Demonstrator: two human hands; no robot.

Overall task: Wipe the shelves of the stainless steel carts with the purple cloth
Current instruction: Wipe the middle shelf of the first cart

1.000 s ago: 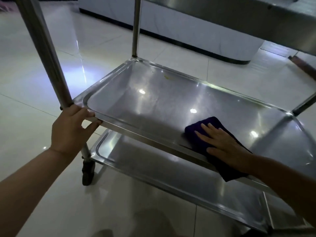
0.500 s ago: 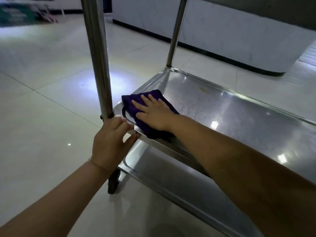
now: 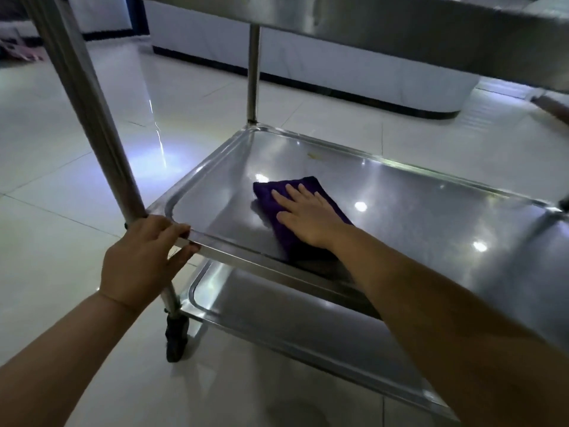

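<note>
A stainless steel cart fills the view, and its middle shelf is a shiny tray with a raised rim. A folded purple cloth lies on the left half of that shelf. My right hand presses flat on the cloth with straight fingers. My left hand grips the near left corner of the middle shelf, beside the upright post. A bottom shelf sits below, and the underside of the top shelf hangs overhead.
A small yellowish mark shows near the far rim of the middle shelf. A black caster wheel stands under the near left post. Glossy white floor tiles surround the cart. A white counter with a dark base runs behind it.
My right hand has slid the cloth from the near left corner rightward toward the middle of the shelf. My left hand stays on the same corner.
</note>
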